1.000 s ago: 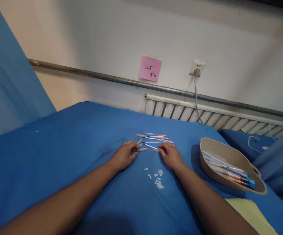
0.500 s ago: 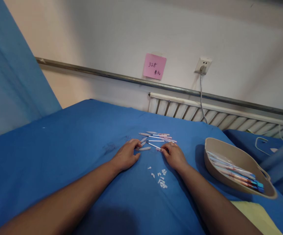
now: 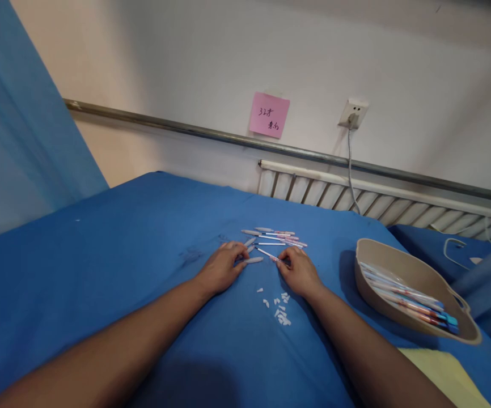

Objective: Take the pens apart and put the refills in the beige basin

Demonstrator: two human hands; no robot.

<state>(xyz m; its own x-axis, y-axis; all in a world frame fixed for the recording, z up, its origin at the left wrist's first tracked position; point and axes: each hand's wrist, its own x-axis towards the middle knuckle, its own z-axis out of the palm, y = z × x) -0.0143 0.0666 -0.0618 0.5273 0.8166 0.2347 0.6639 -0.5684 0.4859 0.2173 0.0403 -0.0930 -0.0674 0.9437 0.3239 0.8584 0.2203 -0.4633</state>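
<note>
Both my hands rest on a blue cloth-covered table (image 3: 113, 238). My left hand (image 3: 222, 269) lies with fingers curled, its tips touching a small grey cap-like piece (image 3: 254, 260). My right hand (image 3: 299, 272) has its fingers pinched on the pink end of a thin white stick (image 3: 266, 254). Just beyond the hands lie several thin white-and-pink sticks and grey caps (image 3: 275, 237). Several small white bits (image 3: 278, 309) lie between my forearms.
A beige basket (image 3: 373, 252) at the right holds several wrapped pens with blue ends. A yellow sheet (image 3: 445, 377) lies at the lower right. Behind are a radiator (image 3: 377, 198), a wall socket with cable (image 3: 353, 115), a pink note (image 3: 269, 115) and a blue curtain (image 3: 11, 141).
The view shifted slightly left and then settled. My left fingers crept a little toward the grey cap; my right hand stays at the stick's pink end.
</note>
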